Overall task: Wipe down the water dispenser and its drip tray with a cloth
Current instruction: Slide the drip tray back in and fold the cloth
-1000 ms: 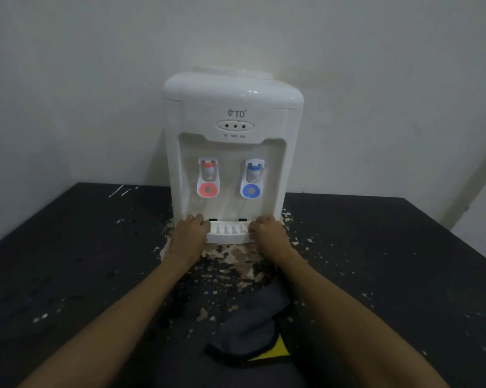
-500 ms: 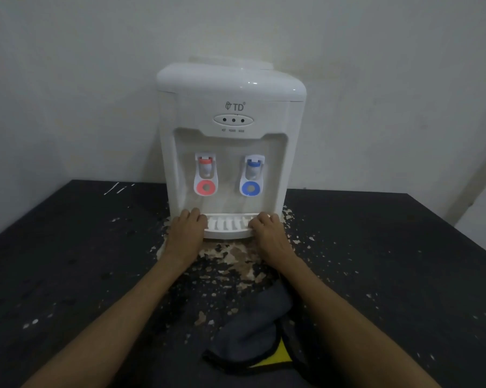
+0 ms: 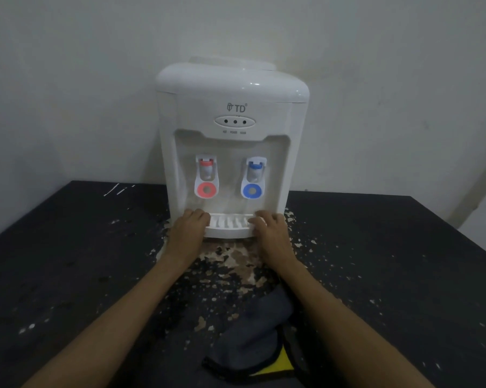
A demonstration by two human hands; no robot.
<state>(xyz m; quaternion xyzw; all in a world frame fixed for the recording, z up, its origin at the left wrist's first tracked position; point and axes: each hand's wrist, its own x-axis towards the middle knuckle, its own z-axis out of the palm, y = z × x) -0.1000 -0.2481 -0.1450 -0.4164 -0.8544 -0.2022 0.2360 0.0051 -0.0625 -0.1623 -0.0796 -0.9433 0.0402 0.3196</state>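
A white tabletop water dispenser [image 3: 230,88] stands against the wall, with a red tap [image 3: 206,177] and a blue tap [image 3: 253,179]. Its white slotted drip tray [image 3: 229,222] sits at the base under the taps. My left hand [image 3: 187,231] grips the tray's left end, fingers curled over its edge. At the right end, my right hand [image 3: 271,231] holds the tray the same way. Between my forearms, close to me, a grey cloth [image 3: 250,337] with a yellow underside lies on the table, and neither hand touches it.
The black table [image 3: 68,261] is worn, with flaked pale patches [image 3: 230,261] in front of the dispenser. A plain wall [image 3: 68,93] stands right behind the dispenser. At the far right the table's edge [image 3: 460,233] runs diagonally.
The drip tray stood slightly out from the base, with dark slots showing behind it. Both hands have pushed it back in, and the view has come closer.
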